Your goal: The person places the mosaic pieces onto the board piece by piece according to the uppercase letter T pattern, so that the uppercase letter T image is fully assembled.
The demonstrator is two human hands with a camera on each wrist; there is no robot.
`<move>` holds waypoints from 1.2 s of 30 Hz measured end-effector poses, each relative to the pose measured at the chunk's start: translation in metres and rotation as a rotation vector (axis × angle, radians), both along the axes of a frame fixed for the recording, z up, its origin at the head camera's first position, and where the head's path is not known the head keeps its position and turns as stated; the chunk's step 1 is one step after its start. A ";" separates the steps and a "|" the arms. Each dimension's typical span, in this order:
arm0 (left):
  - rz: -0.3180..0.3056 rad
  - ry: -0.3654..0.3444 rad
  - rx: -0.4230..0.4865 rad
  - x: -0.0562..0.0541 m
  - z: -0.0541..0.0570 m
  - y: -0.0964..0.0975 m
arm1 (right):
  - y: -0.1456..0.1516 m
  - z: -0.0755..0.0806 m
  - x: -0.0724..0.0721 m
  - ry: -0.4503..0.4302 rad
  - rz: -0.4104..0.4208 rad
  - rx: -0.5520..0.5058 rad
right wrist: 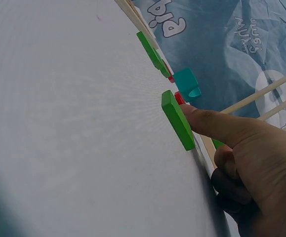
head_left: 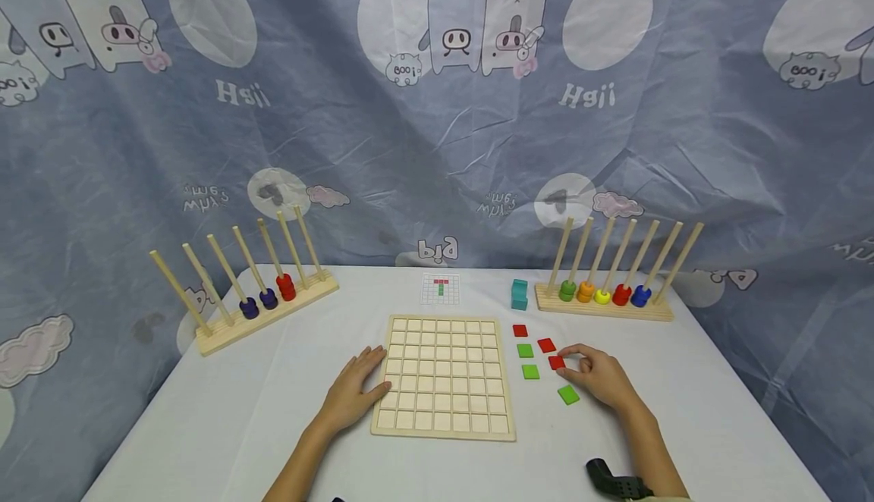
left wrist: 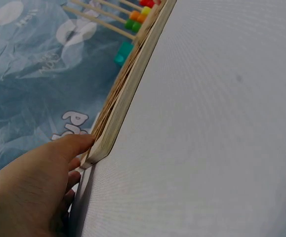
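My left hand (head_left: 351, 392) rests against the left edge of a wooden grid board (head_left: 442, 436), its fingers fairly straight. In the left wrist view the thumb touches the board's rim (left wrist: 114, 129). To the right of the board, my right hand (head_left: 602, 378) has thumb and index finger on opposite edges of a red square tile (head_left: 556, 363) that lies on the table. Two more red tiles, one upper left (head_left: 520, 331) and one just above (head_left: 546, 345), lie close by. Three green tiles lie around them; the nearest green tile (right wrist: 178, 121) sits below the right thumb.
A pattern card (head_left: 440, 289) with a red and green T lies behind the board, beside a teal block piece (head_left: 519, 295). Wooden peg racks with coloured beads stand at back left (head_left: 273, 314) and back right (head_left: 601, 309). A patterned cloth (head_left: 437, 145) hangs behind the white table (head_left: 225, 418).
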State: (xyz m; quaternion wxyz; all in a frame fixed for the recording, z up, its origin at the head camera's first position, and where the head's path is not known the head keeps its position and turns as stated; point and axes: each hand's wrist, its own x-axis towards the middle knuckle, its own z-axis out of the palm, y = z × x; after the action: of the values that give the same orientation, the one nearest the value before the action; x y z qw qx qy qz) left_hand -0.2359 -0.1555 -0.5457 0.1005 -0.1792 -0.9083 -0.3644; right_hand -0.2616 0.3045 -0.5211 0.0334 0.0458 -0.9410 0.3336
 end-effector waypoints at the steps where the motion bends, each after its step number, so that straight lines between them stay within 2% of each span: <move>1: -0.011 0.011 -0.005 -0.001 0.000 0.000 | 0.000 0.000 0.000 0.000 -0.002 0.001; 3: -0.024 0.023 -0.014 -0.002 -0.001 -0.001 | -0.001 0.001 0.000 0.002 -0.004 0.004; 16: -0.016 -0.008 -0.008 -0.001 -0.001 -0.002 | -0.001 -0.002 0.000 -0.005 -0.018 0.016; 28: 0.000 0.009 -0.026 -0.001 -0.001 -0.001 | -0.004 -0.002 0.001 0.046 -0.038 0.002; 36: 0.001 0.011 -0.027 -0.002 -0.001 -0.001 | -0.027 0.000 -0.002 0.112 -0.004 -0.045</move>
State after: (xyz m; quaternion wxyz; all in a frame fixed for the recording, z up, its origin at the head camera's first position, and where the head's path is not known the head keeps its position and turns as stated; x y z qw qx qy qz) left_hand -0.2380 -0.1562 -0.5465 0.1034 -0.1820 -0.9126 -0.3512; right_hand -0.2633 0.2778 -0.5207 0.0880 0.0617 -0.9300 0.3515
